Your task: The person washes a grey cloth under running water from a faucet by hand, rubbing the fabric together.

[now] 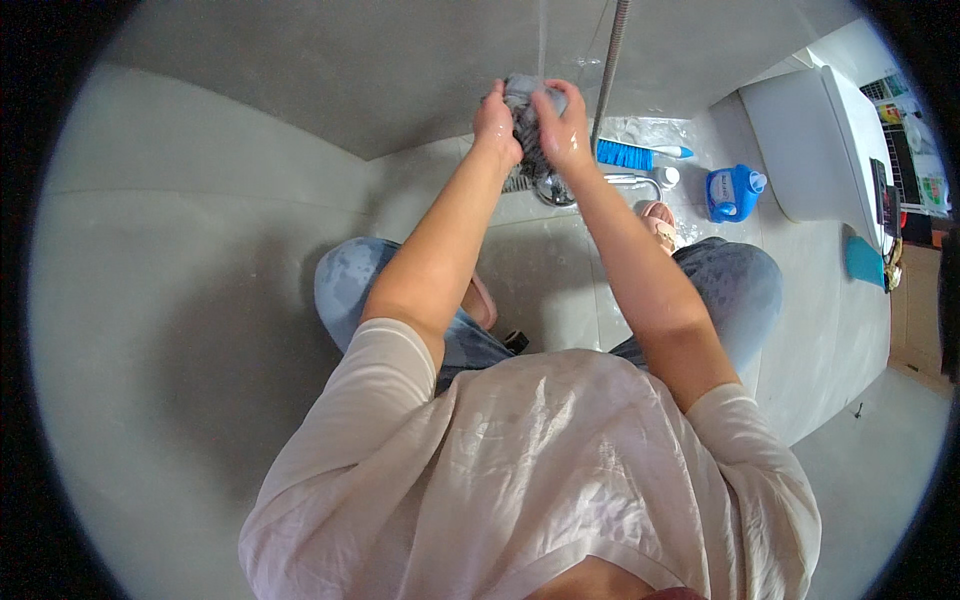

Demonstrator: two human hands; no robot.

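Note:
A wet grey object (526, 127), partly textured like fabric or bristles, is squeezed between my two hands below a thin stream of water (542, 37). My left hand (497, 126) holds its left side. On its right side is my right hand (561, 124), thumb and fingers bent around it, wet and shiny. The object's exact kind cannot be told. Just beneath it on the floor lies a chrome shower head (553, 192), partly hidden, close to a floor drain grate (516, 182).
A metal shower hose (612, 64) hangs right of my hands. Beyond it lie a blue-bristled brush (626, 154), a white cap (667, 177) and a blue detergent bottle (731, 193). A white toilet (810, 142) stands at the right; a grey wall (300, 67) rises ahead.

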